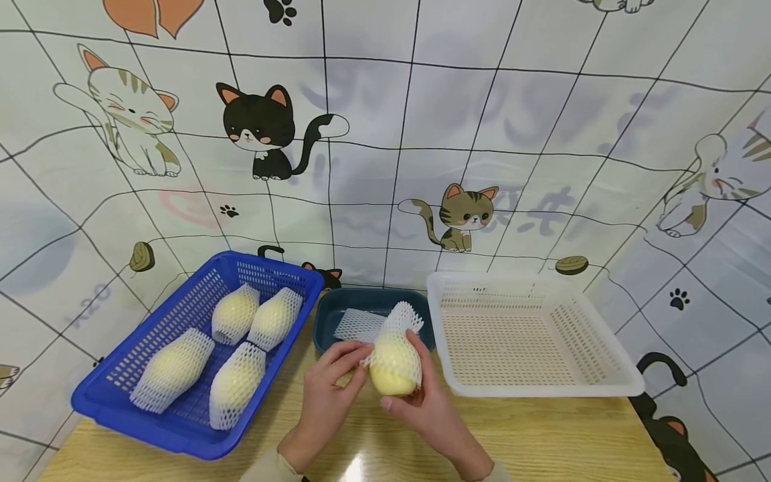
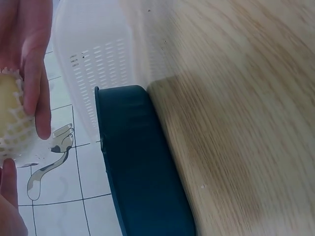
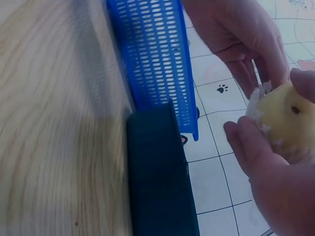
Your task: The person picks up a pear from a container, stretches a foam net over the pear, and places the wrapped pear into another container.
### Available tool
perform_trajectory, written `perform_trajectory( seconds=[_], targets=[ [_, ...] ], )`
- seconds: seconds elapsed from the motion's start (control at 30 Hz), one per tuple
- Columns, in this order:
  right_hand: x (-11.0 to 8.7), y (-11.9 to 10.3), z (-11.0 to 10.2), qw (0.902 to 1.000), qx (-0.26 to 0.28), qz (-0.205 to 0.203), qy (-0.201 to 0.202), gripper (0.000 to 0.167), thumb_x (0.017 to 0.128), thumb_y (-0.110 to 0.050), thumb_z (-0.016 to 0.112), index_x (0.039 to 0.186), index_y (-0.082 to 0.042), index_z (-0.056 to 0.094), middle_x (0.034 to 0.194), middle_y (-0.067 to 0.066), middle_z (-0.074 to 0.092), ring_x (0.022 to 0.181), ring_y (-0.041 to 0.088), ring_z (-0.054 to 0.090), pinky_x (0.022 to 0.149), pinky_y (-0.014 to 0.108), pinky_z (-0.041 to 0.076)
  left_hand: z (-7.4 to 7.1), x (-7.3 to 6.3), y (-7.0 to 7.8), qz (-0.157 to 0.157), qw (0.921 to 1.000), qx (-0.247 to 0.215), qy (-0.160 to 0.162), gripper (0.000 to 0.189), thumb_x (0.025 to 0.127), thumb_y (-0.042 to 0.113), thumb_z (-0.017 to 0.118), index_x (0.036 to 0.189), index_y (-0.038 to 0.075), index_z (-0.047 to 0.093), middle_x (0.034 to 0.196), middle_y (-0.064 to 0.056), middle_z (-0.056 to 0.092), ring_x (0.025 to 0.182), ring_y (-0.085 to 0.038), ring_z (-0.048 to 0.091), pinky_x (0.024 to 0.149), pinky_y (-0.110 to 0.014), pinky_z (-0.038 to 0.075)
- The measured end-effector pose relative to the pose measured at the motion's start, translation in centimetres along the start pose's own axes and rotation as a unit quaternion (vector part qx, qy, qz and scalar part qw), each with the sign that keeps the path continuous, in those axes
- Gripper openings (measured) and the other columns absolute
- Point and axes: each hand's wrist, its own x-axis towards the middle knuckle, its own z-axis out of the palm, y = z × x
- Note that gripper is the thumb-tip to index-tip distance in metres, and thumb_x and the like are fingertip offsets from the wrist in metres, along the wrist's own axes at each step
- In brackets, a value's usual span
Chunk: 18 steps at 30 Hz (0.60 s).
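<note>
A pale yellow pear (image 1: 393, 380) is held over the front of a dark teal tray, partly inside a white foam net (image 1: 401, 323). My right hand (image 1: 435, 412) grips the pear from the right, thumb low at its near end. On the left, my left hand (image 1: 323, 396) pinches the net's edge between thumb and fingers. The pear's bare end (image 3: 283, 108), with a small dark hollow, shows in the right wrist view. In the left wrist view, netting wraps the pear (image 2: 9, 101) beside the fingers.
A blue basket (image 1: 150, 438) at left holds several netted pears (image 1: 173, 368). Behind my hands, the teal tray (image 1: 323, 318) contains a flat foam net (image 1: 359, 325). A white basket (image 1: 542, 390) stands at right on the wooden table (image 1: 542, 442). A cat-print sheet (image 1: 361, 134) hangs behind.
</note>
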Motion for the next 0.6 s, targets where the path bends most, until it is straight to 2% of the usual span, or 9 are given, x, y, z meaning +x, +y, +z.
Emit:
perform_trajectory(
  seconds=[0.2,0.4,0.5,0.6],
  targets=[
    [0.1,0.2,0.4,0.9981,-0.013,0.005,0.060,0.097,0.088,0.001,0.079,0.162,-0.025,0.023,0.154,0.022,0.033,0.121,0.029,0.056,0.089,0.032,0.058,-0.1,-0.3,0.0,-0.004,0.9999,-0.005,0.015,0.035,0.080,-0.015,0.078,0.111,0.002,0.079,0.104,-0.010,0.076,0.089,-0.023,0.073,0.079,-0.014,0.055],
    [0.0,0.1,0.9,0.9954,-0.004,-0.001,0.095,0.095,0.087,0.001,0.081,0.160,-0.024,0.026,0.150,0.020,0.037,0.120,0.026,0.058,0.091,0.031,0.057,-0.2,-0.7,-0.3,0.024,0.9993,-0.011,0.026,0.035,0.079,-0.015,0.079,0.109,0.002,0.079,0.098,-0.010,0.076,0.080,-0.019,0.073,0.071,-0.016,0.056],
    [0.0,0.2,1.1,0.9940,-0.005,-0.012,0.109,0.094,0.086,0.001,0.081,0.160,-0.023,0.027,0.150,0.018,0.037,0.120,0.026,0.058,0.091,0.031,0.058,-0.3,-0.9,-0.4,0.034,0.9992,-0.005,0.021,0.029,0.083,-0.011,0.078,0.109,0.003,0.079,0.096,-0.009,0.076,0.080,-0.019,0.073,0.072,-0.017,0.056],
    [0.0,0.5,1.2,0.9921,-0.012,-0.028,0.122,0.094,0.085,0.004,0.080,0.159,-0.020,0.028,0.149,0.016,0.037,0.120,0.025,0.057,0.090,0.031,0.058,-0.4,-1.2,-0.4,0.042,0.9989,0.006,0.018,0.017,0.091,0.000,0.074,0.107,0.005,0.079,0.093,-0.007,0.076,0.079,-0.018,0.073,0.072,-0.017,0.056]
  ],
)
